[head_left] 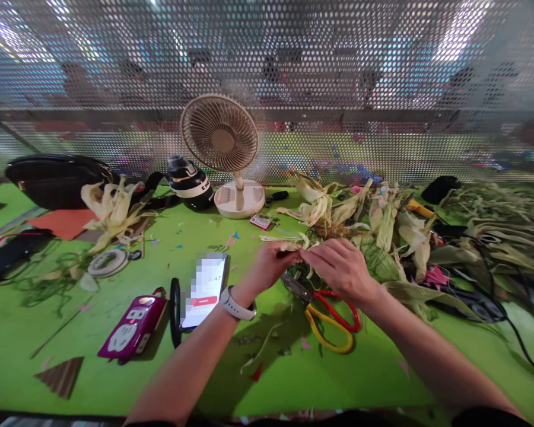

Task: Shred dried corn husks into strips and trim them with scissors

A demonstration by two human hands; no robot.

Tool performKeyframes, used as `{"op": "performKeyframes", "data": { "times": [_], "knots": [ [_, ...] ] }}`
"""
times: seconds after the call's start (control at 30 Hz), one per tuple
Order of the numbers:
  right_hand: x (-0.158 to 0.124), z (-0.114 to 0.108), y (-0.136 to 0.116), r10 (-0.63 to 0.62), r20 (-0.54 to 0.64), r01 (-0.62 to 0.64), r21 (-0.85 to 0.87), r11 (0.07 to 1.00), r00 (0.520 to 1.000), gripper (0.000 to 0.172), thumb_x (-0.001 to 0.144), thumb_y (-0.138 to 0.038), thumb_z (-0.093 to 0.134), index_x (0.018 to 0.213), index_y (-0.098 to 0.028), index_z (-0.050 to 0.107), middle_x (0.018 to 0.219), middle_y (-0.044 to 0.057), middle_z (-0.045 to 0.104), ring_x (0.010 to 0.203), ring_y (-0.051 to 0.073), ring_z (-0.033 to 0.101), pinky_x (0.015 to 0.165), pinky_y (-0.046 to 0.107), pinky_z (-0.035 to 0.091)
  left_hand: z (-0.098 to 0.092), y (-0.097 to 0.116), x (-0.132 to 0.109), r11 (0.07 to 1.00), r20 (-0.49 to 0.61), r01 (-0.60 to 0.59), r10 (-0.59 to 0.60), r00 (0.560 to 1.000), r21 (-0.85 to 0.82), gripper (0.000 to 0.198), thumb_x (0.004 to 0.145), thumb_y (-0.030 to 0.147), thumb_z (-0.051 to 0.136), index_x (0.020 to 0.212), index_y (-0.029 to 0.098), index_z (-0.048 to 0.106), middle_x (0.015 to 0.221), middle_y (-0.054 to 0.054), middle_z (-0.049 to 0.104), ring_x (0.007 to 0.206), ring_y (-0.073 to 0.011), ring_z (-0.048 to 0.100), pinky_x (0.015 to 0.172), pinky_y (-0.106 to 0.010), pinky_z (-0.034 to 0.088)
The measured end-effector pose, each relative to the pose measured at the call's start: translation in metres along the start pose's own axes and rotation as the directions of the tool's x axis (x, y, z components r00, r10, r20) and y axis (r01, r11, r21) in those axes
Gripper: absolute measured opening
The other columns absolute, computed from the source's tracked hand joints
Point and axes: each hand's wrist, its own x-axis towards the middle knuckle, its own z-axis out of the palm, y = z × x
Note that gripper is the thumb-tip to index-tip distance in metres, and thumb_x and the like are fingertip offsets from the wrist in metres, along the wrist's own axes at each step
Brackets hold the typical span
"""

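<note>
My left hand [269,264] pinches a pale strip of corn husk [289,244] between thumb and fingers. My right hand [342,267] meets it from the other side, its fingertips closed on the same husk. The exact grip is partly hidden behind the fingers. Just below the hands lie scissors [331,323] with one red and one yellow handle loop, their blades partly under the right hand. Beyond the hands is a heap of dried husks [314,204], with more husks [420,237] to the right. A white watch band [238,305] circles my left wrist.
A lit phone [207,290], a purple device [133,326] and a roll of tape [108,262] lie to the left. Behind stand a desk fan [222,142], a black bottle [189,184] and a black bag [60,178]. Cables [520,341] run at right; perforated metal [338,71] rises behind.
</note>
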Motion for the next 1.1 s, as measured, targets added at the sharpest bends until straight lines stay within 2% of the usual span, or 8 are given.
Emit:
{"op": "performKeyframes", "data": {
  "times": [0.1, 0.13, 0.27, 0.43, 0.63, 0.77, 0.97, 1.1],
  "knots": [
    [0.001, 0.004, 0.007, 0.063, -0.037, -0.055, 0.189, 0.980, 0.997, 0.023, 0.094, -0.021, 0.045, 0.100, -0.023, 0.068, 0.086, 0.006, 0.069, 0.092, 0.020, 0.061, 0.087, 0.040, 0.047, 0.001, 0.003, -0.004, 0.995, 0.109, -0.071, 0.063, 0.992, 0.071, 0.013, 0.075, 0.028, 0.065, 0.072, 0.019, 0.074, 0.071, -0.004, 0.069, 0.071, -0.0190, 0.059, 0.069, -0.029, 0.046],
    [0.001, 0.006, 0.009, 0.108, -0.032, -0.095, 0.274, 0.957, 0.994, 0.023, 0.094, -0.023, 0.045, 0.098, -0.023, 0.068, 0.086, 0.006, 0.068, 0.092, 0.020, 0.061, 0.087, 0.039, 0.047, 0.001, 0.004, -0.005, 0.994, 0.135, -0.078, 0.067, 0.989, 0.076, 0.013, 0.076, 0.027, 0.064, 0.074, 0.019, 0.074, 0.073, -0.004, 0.069, 0.073, -0.0189, 0.060, 0.070, -0.030, 0.046],
    [0.003, 0.008, 0.011, 0.286, 0.066, -0.284, 0.460, 0.842, 0.956, 0.020, 0.094, -0.030, 0.048, 0.093, -0.022, 0.067, 0.081, 0.005, 0.065, 0.075, 0.016, 0.061, 0.068, 0.028, 0.048, -0.002, 0.009, -0.005, 0.997, 0.158, -0.024, 0.012, 0.987, 0.077, 0.014, 0.075, 0.027, 0.064, 0.081, 0.018, 0.073, 0.078, -0.004, 0.069, 0.072, -0.0172, 0.059, 0.071, -0.030, 0.046],
    [0.008, 0.002, 0.007, 0.410, 0.107, -0.404, 0.513, 0.758, 0.906, 0.017, 0.089, -0.032, 0.056, 0.084, -0.019, 0.066, 0.077, 0.004, 0.064, 0.074, 0.016, 0.060, 0.068, 0.027, 0.045, -0.003, 0.012, -0.004, 0.999, 0.115, 0.028, -0.029, 0.993, 0.018, 0.015, 0.073, 0.031, 0.068, 0.076, 0.016, 0.069, 0.071, -0.002, 0.064, 0.069, -0.0144, 0.055, 0.067, -0.027, 0.043],
    [0.006, 0.004, 0.012, 0.487, 0.310, -0.563, 0.615, 0.551, 0.816, 0.021, 0.086, -0.038, 0.059, 0.083, -0.017, 0.064, 0.072, 0.000, 0.061, 0.066, 0.013, 0.055, 0.059, 0.023, 0.041, -0.002, 0.006, -0.004, 0.987, 0.131, 0.140, -0.129, 0.983, -0.078, 0.025, 0.072, 0.034, 0.070, 0.088, 0.015, 0.069, 0.081, -0.004, 0.068, 0.076, -0.0144, 0.057, 0.073, -0.028, 0.044],
    [0.007, 0.002, 0.009, 0.504, 0.304, -0.579, 0.562, 0.591, 0.809, 0.017, 0.086, -0.033, 0.059, 0.079, -0.018, 0.062, 0.071, -0.001, 0.061, 0.066, 0.013, 0.055, 0.061, 0.024, 0.041, 0.001, 0.005, -0.004, 0.974, 0.086, 0.183, -0.172, 0.981, -0.137, 0.025, 0.069, 0.031, 0.073, 0.088, 0.015, 0.068, 0.083, -0.003, 0.068, 0.076, -0.0134, 0.058, 0.073, -0.027, 0.045],
    [0.007, 0.006, 0.002, 0.529, 0.157, -0.534, 0.472, 0.702, 0.834, 0.012, 0.089, -0.028, 0.055, 0.082, -0.019, 0.059, 0.077, 0.002, 0.062, 0.070, 0.015, 0.058, 0.066, 0.026, 0.043, 0.006, 0.012, -0.007, 0.939, 0.040, 0.222, -0.220, 0.975, -0.261, 0.017, 0.072, 0.024, 0.068, 0.088, 0.016, 0.070, 0.083, -0.002, 0.069, 0.078, -0.0130, 0.059, 0.077, -0.026, 0.045],
    [0.008, 0.009, -0.001, 0.536, 0.088, -0.510, 0.468, 0.722, 0.840, 0.010, 0.088, -0.025, 0.055, 0.081, -0.018, 0.058, 0.077, 0.003, 0.063, 0.071, 0.016, 0.060, 0.066, 0.026, 0.044, 0.013, 0.011, -0.007, 0.903, -0.006, 0.196, -0.214, 0.977, -0.382, 0.015, 0.070, 0.027, 0.072, 0.080, 0.016, 0.070, 0.078, -0.001, 0.067, 0.072, -0.0108, 0.058, 0.073, -0.025, 0.045]
  ]
}}
